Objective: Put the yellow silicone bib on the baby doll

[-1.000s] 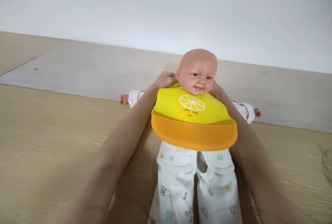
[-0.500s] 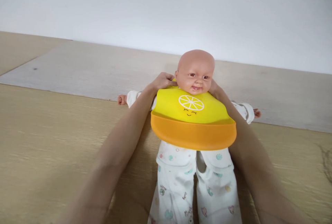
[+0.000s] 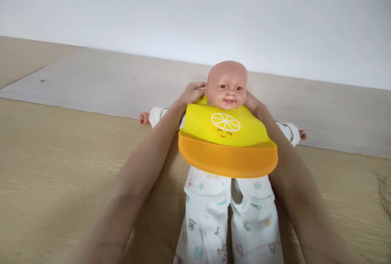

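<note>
A bald baby doll (image 3: 227, 80) lies face up with its arms spread, dressed in white patterned clothes (image 3: 207, 223). Across its chest is a yellow bib (image 3: 201, 119) with a lemon-slice face and an orange catch pocket (image 3: 227, 160). My left hand (image 3: 194, 92) is at the side of the doll's head, its bent fingers reaching behind the neck above the bib's strap; the fingertips are hidden. On the other side, my right hand (image 3: 252, 102) reaches behind the neck, with its fingers mostly hidden by the head and bib.
Under the doll is a pale wooden surface (image 3: 76, 154) with a greyer board (image 3: 106, 78) along the back. A plain white wall (image 3: 183, 15) rises behind it. Dark, thin strands (image 3: 385, 192) show at the right edge.
The doll's head has shifted slightly left and turned a little. My left fingers now sit higher beside the head, and more of my right hand shows. The bib stays almost in place.
</note>
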Tool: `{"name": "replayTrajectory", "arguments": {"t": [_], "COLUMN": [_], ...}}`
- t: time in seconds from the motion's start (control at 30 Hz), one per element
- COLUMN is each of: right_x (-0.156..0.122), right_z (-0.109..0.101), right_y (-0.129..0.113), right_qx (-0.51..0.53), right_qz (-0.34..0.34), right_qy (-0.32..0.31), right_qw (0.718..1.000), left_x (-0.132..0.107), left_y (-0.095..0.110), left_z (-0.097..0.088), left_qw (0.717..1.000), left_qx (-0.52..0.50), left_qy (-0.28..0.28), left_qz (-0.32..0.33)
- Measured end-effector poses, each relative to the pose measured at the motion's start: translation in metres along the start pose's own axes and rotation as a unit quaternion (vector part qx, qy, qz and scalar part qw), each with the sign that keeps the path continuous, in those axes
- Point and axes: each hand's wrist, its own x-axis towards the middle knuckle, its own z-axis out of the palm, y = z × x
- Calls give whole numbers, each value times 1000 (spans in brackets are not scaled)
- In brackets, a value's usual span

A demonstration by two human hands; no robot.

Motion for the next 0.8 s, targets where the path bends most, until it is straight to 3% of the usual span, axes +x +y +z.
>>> {"name": "replayTrajectory", "arguments": {"t": [0.1, 0.23, 0.37, 0.5, 0.63, 0.8], "right_x": [-4, -7, -5, 3, 11, 14], "right_z": [-8, -15, -14, -14, -15, -13], "right_y": [-1, -6, -16, -18, -10, 0], "right_qx": [77, 55, -47, -156, -216, -224], "right_qz": [9, 45, 63, 42, 18, 36], "right_qy": [-43, -54, 10, 74, 100, 102], "right_qw": [996, 996, 997, 984, 971, 969], "left_x": [1, 6, 8, 8, 7, 8], "left_y": [-3, -8, -10, -8, -8, -12], "left_z": [-1, -2, -2, 1, 3, 1], "left_qw": [1000, 998, 993, 988, 981, 980], "left_qx": [14, 65, 119, 154, 194, 190], "left_qy": [16, 16, -8, 1, 28, 46], "left_qz": [-4, 3, 22, -5, -5, -18]}}
